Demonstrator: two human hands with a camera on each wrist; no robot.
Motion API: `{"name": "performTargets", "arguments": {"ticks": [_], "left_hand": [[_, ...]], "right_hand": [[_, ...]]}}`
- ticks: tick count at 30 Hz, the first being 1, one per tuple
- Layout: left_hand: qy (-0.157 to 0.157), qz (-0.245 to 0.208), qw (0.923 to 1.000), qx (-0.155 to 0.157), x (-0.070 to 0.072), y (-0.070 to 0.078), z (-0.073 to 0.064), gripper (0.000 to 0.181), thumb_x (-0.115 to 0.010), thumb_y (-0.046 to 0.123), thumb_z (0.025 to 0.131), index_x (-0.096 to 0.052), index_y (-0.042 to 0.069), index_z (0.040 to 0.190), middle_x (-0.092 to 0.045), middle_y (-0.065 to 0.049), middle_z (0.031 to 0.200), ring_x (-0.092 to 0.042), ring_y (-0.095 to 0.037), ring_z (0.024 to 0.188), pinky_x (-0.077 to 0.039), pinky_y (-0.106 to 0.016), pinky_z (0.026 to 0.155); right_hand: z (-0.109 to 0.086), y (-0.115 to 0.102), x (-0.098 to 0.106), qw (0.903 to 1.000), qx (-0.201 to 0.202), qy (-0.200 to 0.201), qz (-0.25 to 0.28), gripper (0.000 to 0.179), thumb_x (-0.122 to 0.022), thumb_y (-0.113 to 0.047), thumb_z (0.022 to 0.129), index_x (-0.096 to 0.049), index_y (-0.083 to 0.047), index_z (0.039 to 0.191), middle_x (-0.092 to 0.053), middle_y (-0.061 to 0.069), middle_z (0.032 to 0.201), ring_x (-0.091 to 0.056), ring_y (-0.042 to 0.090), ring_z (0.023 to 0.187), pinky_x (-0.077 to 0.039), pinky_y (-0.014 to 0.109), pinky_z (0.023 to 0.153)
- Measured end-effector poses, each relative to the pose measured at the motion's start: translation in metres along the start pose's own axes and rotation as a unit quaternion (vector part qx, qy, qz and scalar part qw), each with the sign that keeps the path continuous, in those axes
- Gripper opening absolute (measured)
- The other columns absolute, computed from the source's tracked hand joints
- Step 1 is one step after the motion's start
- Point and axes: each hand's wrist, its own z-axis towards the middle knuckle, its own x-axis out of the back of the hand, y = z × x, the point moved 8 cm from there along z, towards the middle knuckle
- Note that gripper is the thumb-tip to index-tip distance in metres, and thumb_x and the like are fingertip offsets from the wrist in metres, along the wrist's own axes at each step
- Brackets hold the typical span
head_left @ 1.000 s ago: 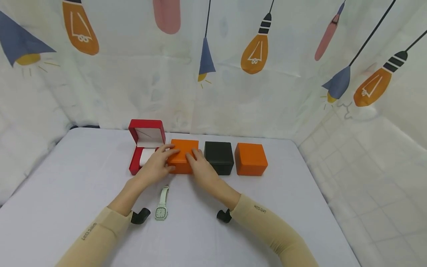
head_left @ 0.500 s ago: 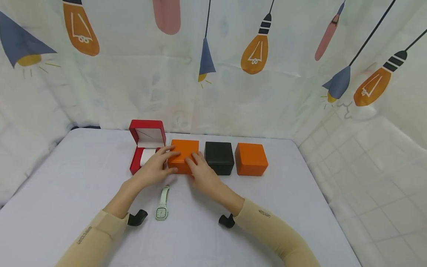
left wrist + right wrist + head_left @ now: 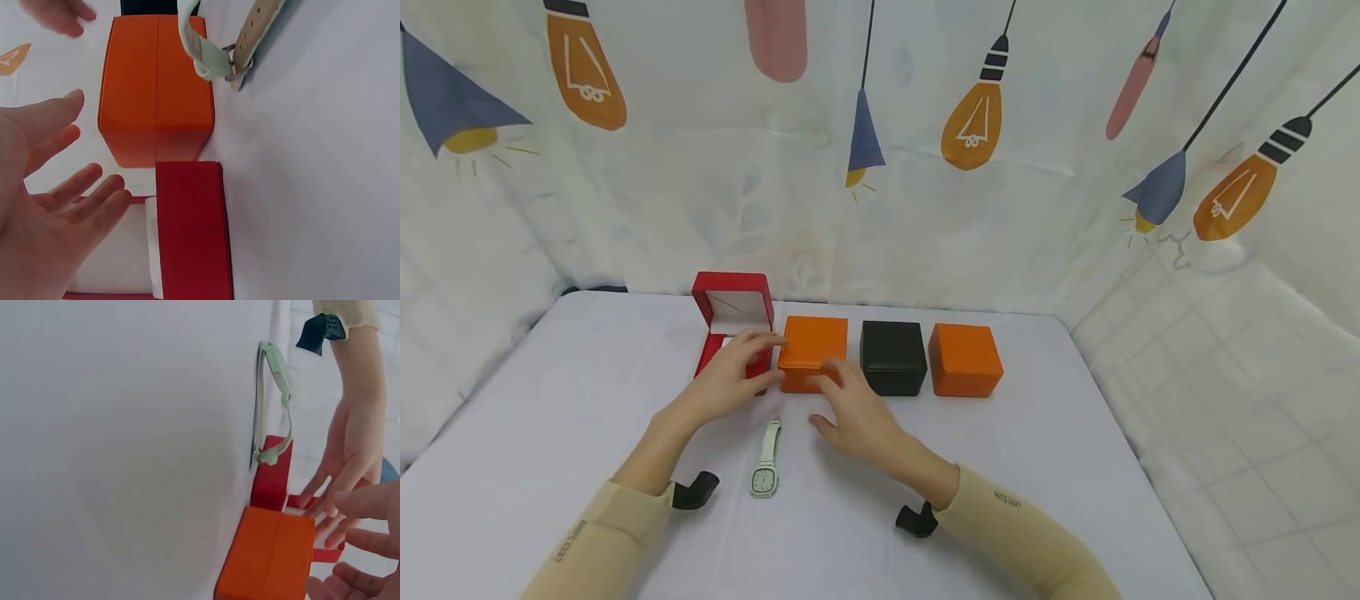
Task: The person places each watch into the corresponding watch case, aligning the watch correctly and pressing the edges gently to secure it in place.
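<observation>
My left hand hovers in front of the red box, whose lid stands up and shows a pale lining. Its fingers are loosely spread and hold nothing; in the head view they cover much of the box's lower half. My right hand is lifted in front of the closed left orange box, fingers relaxed and apart. In the left wrist view, bare space shows between the left fingers and that orange box. A pale green wristwatch lies on the table between the two forearms, dial toward me.
To the right of the left orange box stand a closed black box and another closed orange box, in one row. A white cloth covers the table. Behind it hangs a white curtain printed with lamps and bulbs.
Both hands have come off the left orange box and drawn back toward me. The left hand has shifted left in front of the red box. The boxes and watch stay put.
</observation>
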Motion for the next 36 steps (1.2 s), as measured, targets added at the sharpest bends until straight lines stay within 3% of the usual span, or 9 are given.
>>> {"name": "performTargets", "arguments": {"ticks": [8,23,30,36], "left_hand": [[0.026,0.015,0.9994,0.018,0.013,-0.016,-0.003,0.048,-0.075,0.011,0.095,-0.058,0.003,0.14,-0.052,-0.021,0.14,-0.047,-0.04,0.13,-0.04,-0.064,0.107],[0.026,0.072,0.9962,0.04,0.025,-0.044,-0.006,0.048,-0.074,0.01,0.094,-0.056,-0.003,0.137,-0.046,-0.027,0.138,-0.043,-0.047,0.126,-0.04,-0.068,0.104],[-0.022,0.096,0.9922,0.076,0.023,-0.056,-0.006,0.057,-0.075,0.016,0.094,-0.052,-0.003,0.142,-0.035,-0.035,0.147,-0.033,-0.055,0.133,-0.036,-0.071,0.104],[-0.068,0.127,0.9852,0.093,0.024,-0.062,-0.004,0.066,-0.077,0.022,0.092,-0.048,-0.006,0.144,-0.034,-0.039,0.146,-0.031,-0.057,0.132,-0.039,-0.072,0.101]], "right_hand": [[-0.006,-0.001,-0.009,0.9979,-0.011,-0.042,0.048,0.039,-0.078,-0.025,0.094,-0.065,-0.01,0.127,-0.06,0.004,0.121,-0.055,0.016,0.109,-0.051,0.02,0.092],[-0.011,-0.008,-0.032,0.9923,-0.004,-0.116,0.043,0.033,-0.077,-0.031,0.095,-0.071,-0.013,0.122,-0.058,0.004,0.132,-0.051,0.018,0.122,-0.047,0.02,0.1],[-0.009,-0.014,-0.043,0.9861,-0.006,-0.161,0.04,0.035,-0.076,-0.035,0.095,-0.073,-0.015,0.123,-0.057,0.001,0.134,-0.051,0.016,0.123,-0.047,0.02,0.1],[-0.005,-0.021,-0.048,0.9856,0.014,-0.168,0.016,0.034,-0.076,-0.038,0.094,-0.074,-0.014,0.119,-0.059,0.001,0.133,-0.05,0.016,0.127,-0.047,0.018,0.098]]}}
